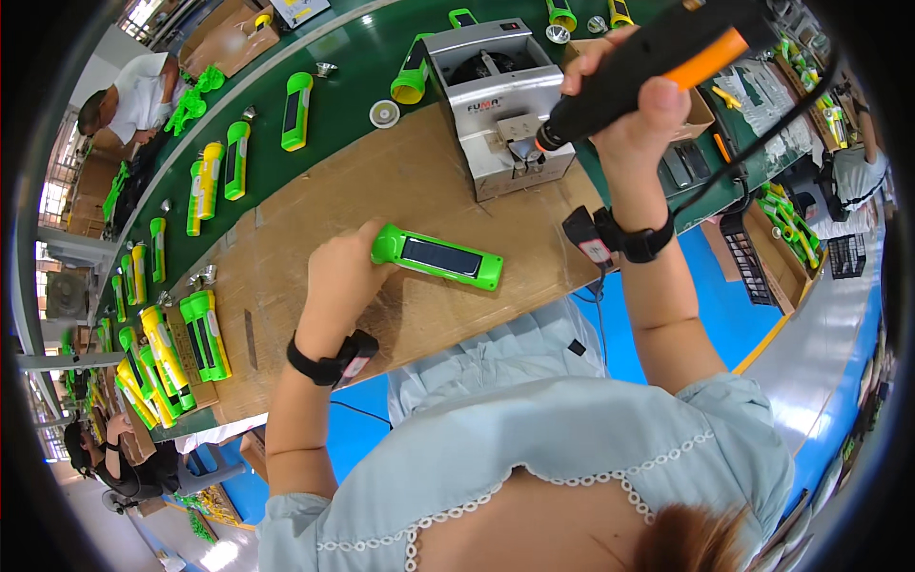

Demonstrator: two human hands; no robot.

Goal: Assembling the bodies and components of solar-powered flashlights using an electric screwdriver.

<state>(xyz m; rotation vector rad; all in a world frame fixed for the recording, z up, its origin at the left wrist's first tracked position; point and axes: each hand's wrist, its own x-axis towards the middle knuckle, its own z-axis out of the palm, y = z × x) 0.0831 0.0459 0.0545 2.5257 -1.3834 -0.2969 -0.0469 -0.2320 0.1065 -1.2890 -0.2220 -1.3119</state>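
Note:
My left hand [345, 272] grips one end of a green flashlight [477, 267], which lies over the cardboard with its dark solar panel [441, 256] facing up. Raised at the upper right, my right hand [640, 114] is wrapped round a black and orange electric screwdriver [658, 71]. The driver's tip points down and left, at the front tray of a silver screw feeder [505, 95]. Whether the tip touches a screw there is too small to tell.
Cardboard [286, 224] covers the near part of a green bench [367, 81]. Yellow and green flashlights [207, 181] stand and lie along the left. A round white part [384, 114] sits by the feeder. The driver's black cable [762, 143] hangs at right. Other people [133, 100] sit farther off.

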